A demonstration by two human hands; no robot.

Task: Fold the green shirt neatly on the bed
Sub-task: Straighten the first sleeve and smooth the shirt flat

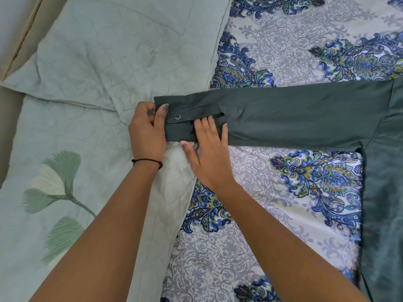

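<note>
Green cotton shirt (305,114) lay on the paisley bedsheet (272,203), sleeve stretched out. Left hand (147,131) pinched the snap-button cuff (172,114), likely anchoring it. Just right of it, right hand (207,153) pressed flat, fingers spread, apparently smoothing creases before folding.

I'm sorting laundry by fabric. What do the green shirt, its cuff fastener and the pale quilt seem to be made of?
Green shirt: a matte woven cloth, probably cotton or a blend; it lies crisp with stitched seams. Cuff fastener: likely a metal snap, a shiny silver ring. Pale quilt: soft padded fabric with puffy stitched lines and a printed leaf; fibre unclear.
</note>
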